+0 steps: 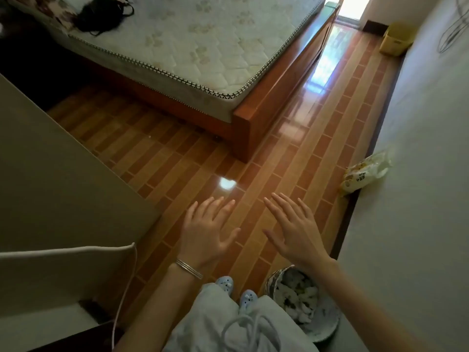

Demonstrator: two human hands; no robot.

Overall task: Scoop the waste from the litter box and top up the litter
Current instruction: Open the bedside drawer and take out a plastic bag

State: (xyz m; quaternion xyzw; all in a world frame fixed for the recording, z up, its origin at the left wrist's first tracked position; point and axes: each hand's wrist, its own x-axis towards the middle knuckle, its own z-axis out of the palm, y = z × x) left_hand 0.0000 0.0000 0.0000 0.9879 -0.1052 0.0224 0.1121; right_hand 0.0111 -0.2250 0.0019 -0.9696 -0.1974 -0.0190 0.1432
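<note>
Brown glazed tile, laid in a brick pattern, is recorded across the floor (177,153), with a bright glare spot just beyond the fingertips. Both hands are held out over it, backs up.

Left hand (206,232): fingers straight and spread, nothing held. Silver bangles (189,269) are worn at the wrist.

Right hand (294,232): likewise released, fingers splayed, nothing grasped. The two hands are kept apart, not touching.

A yellow tub (396,39) is noted at the far right, set against the wall and well apart from both hands. Its contents cannot be made out.

A yellow-and-white printed bag (365,174) is propped against the right wall, farther off and to the right of the right hand, untouched.

A round waste bin (274,278), filled with crumpled white paper, is placed at the near right under the right forearm, just beside a pair of pale blue clogs (224,283).

At the far left a quilted mattress (203,47) is seen on a wooden bed frame (266,118), with a black bag (101,16) lying on it. A beige panel (50,174) fills the near left, and a thin pink cord (124,295) is hung along its edge.
</note>
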